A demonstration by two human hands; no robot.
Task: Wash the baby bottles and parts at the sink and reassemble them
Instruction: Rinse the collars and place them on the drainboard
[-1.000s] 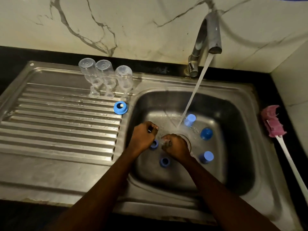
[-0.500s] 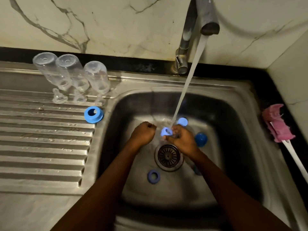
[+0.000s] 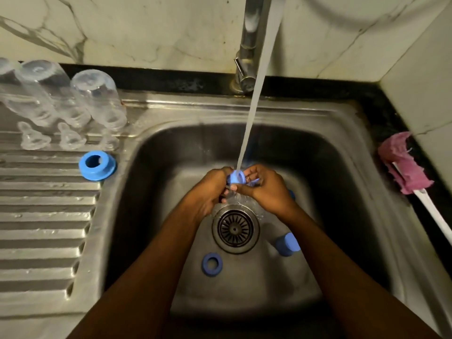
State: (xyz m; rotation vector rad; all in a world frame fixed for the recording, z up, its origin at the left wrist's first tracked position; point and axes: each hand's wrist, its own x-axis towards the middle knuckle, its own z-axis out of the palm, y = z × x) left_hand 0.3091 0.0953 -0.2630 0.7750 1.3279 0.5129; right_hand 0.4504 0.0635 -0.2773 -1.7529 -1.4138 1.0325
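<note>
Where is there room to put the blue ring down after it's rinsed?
The ribbed drainboard is bare nearer you, below the blue collar: room for the held ring. Its back edge is crowded with upturned bottles and teats. The basin floor around the drain holds another ring and a cap.

1. Ring under the water, drainboard ring, basin ring and cap: all the same bright blue.
2. Bottles and teats: totally clear.
3. Brush: pink head, white handle.
4. Wall: white marble, grey veins.
5. Counter: black.
6. Sink: silvery steel, ribbed drainboard.
</note>
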